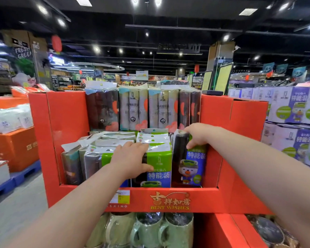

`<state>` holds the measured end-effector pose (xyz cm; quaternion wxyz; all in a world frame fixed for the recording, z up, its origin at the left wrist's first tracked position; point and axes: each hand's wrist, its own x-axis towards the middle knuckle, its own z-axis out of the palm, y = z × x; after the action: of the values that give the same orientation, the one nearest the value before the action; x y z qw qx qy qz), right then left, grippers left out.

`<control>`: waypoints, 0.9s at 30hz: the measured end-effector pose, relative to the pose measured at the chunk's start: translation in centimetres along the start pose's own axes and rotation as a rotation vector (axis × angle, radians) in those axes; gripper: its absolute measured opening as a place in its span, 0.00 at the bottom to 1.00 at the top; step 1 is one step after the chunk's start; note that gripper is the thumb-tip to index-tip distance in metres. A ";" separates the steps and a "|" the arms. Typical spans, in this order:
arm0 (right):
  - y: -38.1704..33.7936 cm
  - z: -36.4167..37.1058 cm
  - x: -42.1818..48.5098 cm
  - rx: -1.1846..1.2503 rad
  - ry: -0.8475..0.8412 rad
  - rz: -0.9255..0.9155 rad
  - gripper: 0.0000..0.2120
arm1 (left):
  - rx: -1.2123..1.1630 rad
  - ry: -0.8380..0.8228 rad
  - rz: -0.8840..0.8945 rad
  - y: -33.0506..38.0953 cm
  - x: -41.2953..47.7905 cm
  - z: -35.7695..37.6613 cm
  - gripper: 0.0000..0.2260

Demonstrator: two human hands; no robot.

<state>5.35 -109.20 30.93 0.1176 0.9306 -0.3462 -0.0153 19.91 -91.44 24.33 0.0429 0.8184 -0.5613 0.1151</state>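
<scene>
Shop floor. Red cardboard display bin (pixel 240 122), open top and front, holding film-wrapped packs of rolls.

Back row of tall upright packs (pixel 133 108) stands against the rear wall.

Front row, middle: green-and-blue labelled pack of dark rolls (pixel 159 158), wedged upright between neighbours.

Front row, right end, against the bin's side wall: blue bear-label pack of dark rolls (pixel 191 169), tilted slightly.

Left hand (pixel 131 158) clasps the middle pack, fingers over the top, thumb down the front face.

Right hand (pixel 198 135) grips the bear pack's top, fingers curled over, thumb in front.

Judgement: packs light, firm along the rolls, but the film is glossy and likely slippery. Best held around the body near the top, not by the loose header flap, which may tear.
</scene>
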 end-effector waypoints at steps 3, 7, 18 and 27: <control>-0.3 1.8 0.8 -0.062 0.074 0.055 0.28 | -0.010 0.005 -0.005 0.0 0.2 0.2 0.34; -0.4 2.6 1.3 -0.050 -0.021 0.037 0.31 | -0.025 0.009 -0.012 0.0 0.3 0.3 0.35; -0.7 3.9 -0.9 0.034 0.102 0.077 0.29 | -0.080 0.035 -0.085 0.6 0.1 0.1 0.37; -1.3 3.5 -8.0 0.076 0.284 -0.098 0.21 | 0.078 0.183 -0.156 3.3 -1.9 0.2 0.34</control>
<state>-0.29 -103.78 26.75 0.1293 0.9429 -0.2807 0.1240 16.19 -90.95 23.49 0.0710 0.8467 -0.4849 0.2073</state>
